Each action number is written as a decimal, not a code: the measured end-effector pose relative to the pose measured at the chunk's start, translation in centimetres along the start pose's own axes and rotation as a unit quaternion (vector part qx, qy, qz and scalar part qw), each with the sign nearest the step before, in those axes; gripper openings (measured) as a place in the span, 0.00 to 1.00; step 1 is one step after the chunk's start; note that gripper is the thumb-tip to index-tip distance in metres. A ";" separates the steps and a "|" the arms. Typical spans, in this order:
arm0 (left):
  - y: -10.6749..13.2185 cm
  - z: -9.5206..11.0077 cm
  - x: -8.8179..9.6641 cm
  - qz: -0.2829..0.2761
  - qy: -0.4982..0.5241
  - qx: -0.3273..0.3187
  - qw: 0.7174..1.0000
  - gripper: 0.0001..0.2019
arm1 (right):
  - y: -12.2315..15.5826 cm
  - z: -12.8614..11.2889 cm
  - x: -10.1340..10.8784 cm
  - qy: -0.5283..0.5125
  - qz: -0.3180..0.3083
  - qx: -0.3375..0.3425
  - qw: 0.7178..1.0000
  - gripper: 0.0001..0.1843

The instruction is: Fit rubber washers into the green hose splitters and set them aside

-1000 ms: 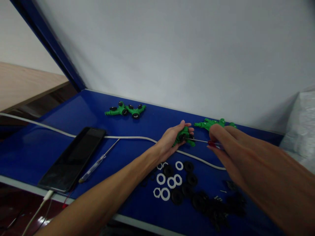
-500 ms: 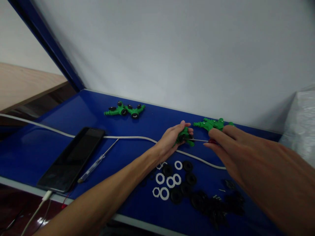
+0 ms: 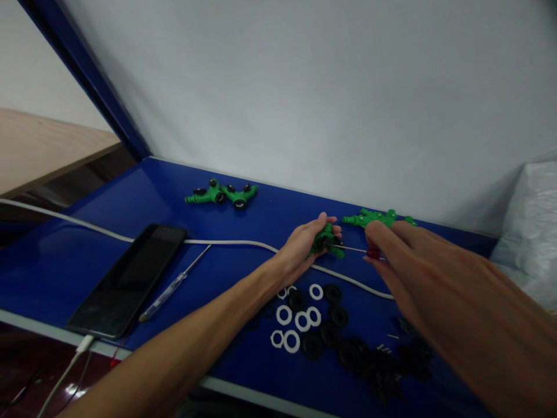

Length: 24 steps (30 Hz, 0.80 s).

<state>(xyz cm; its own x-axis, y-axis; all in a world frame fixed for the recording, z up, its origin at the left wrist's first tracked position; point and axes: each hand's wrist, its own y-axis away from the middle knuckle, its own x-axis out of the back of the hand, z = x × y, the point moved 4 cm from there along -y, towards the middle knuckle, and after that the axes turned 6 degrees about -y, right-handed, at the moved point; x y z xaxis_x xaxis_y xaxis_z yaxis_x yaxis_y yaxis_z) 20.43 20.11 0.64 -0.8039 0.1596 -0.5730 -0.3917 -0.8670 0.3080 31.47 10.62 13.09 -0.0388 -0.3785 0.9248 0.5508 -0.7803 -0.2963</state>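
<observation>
My left hand [image 3: 302, 247] is closed around a green plastic hose splitter [image 3: 325, 239] resting on the blue table [image 3: 130, 197]. My right hand [image 3: 398, 255] pinches a small red-handled screwdriver [image 3: 363, 251], and its thin metal shaft points left into the splitter. Another green splitter [image 3: 376, 217] lies just behind my right hand, by the white wall.
Two more green splitters [image 3: 221, 193] lie at the back left. White rings [image 3: 296, 322] and black washers [image 3: 348, 342] are scattered in front of my hands. A black phone [image 3: 130, 278], a clear-handled screwdriver [image 3: 174, 284] and a white cable [image 3: 226, 244] lie to the left. A plastic bag [image 3: 528, 232] sits at the right.
My right hand's fingers shifted slightly on the screwdriver handle, which stays against the splitter. My left hand has held still.
</observation>
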 end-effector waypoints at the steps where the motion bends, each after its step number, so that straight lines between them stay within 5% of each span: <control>1: 0.0 0.0 0.0 0.002 -0.003 -0.001 1.000 0.20 | -0.1 0.0 0.1 0.003 0.001 0.001 1.000 0.22; 24: 0.0 -0.1 -0.2 -0.008 -0.004 -0.015 1.000 0.17 | -0.3 0.5 -0.1 0.028 -0.048 0.012 0.998 0.22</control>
<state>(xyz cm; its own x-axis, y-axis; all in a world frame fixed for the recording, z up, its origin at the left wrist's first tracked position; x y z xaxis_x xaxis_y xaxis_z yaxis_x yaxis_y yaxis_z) 20.64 20.02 0.70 -0.8015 0.1767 -0.5713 -0.3904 -0.8783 0.2760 31.70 11.18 13.19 -0.1393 -0.3304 0.9335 0.5620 -0.8025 -0.2002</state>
